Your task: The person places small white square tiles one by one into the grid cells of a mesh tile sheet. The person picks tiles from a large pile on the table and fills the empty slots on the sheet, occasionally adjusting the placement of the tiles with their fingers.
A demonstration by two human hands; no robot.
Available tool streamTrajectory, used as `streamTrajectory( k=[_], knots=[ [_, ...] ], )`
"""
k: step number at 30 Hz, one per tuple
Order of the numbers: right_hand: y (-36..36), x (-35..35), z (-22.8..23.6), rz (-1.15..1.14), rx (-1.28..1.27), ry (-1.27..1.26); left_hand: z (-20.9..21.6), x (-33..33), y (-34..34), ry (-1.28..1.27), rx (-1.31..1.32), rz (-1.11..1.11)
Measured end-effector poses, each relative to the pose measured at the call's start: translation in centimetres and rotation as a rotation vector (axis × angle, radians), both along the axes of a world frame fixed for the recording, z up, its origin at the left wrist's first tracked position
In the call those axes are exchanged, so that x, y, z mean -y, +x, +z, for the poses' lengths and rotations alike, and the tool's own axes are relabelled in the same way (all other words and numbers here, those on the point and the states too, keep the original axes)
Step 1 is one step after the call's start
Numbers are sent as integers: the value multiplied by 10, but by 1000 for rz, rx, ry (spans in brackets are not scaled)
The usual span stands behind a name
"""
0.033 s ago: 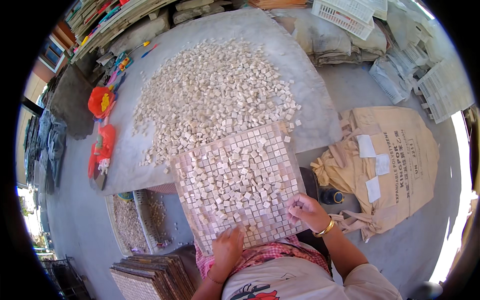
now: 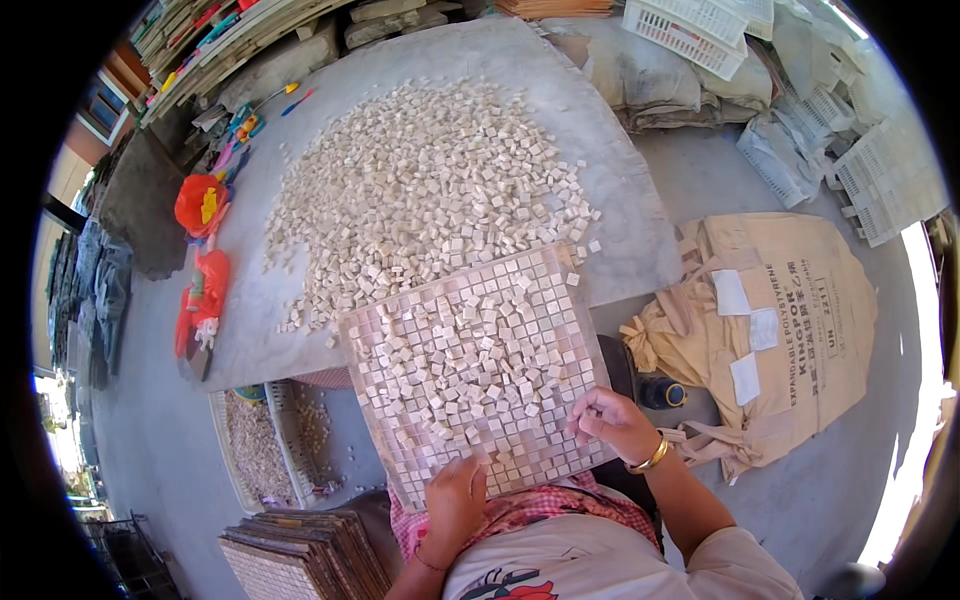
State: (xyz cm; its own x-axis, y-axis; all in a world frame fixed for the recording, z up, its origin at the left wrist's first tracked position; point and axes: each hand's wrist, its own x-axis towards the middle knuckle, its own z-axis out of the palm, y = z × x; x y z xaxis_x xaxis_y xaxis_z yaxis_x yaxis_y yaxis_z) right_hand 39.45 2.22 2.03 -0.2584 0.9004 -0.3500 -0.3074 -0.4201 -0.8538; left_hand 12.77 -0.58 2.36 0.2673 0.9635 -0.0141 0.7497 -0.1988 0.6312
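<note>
A square grid tray [image 2: 366,372] lies tilted across my lap and against the table's near edge. Small pale stone tiles [image 2: 470,350] lie heaped loosely over its middle, while others sit in rows in the grid around them. At the tray's near edge, my left hand [image 2: 457,503] is closed, its bent fingers over the lowest rows; what they hold is hidden. My right hand [image 2: 612,424], with a gold bangle at the wrist, is above the lower right side. Its fingers are curled together in a pinch, and anything inside is too small to make out.
A big pile of loose tiles [image 2: 430,180] covers much of the grey table [image 2: 600,200]. Red plastic bags [image 2: 208,285] hang at its left edge. Below stand a white crate [image 2: 287,440] and stacked filled trays [image 2: 290,555]. To the right are a dark bottle [image 2: 663,393] and a tan sack [image 2: 800,340].
My right hand's fingers have shifted very slightly left over the tray. My left hand stays at the near edge, its fingertips barely moved.
</note>
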Motion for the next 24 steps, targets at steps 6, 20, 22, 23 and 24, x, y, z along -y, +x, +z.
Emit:
streamTrajectory(
  k=[6,20,22,23,24],
  knots=[
    [-44,8,31,258,376,499,19,-6,24,-1116,1052,400],
    [-48,-33,-13,79,1283,805,-2,-3,24,-1379,1372,268],
    [-48,-32,-7,116,1267,747,9,-10,31,-1375,1372,373],
    [-48,-28,-2,157,1129,754,14,-13,34,-1373,1370,425],
    [-49,-21,7,198,988,754,12,-12,36,-1373,1387,511]
  ],
)
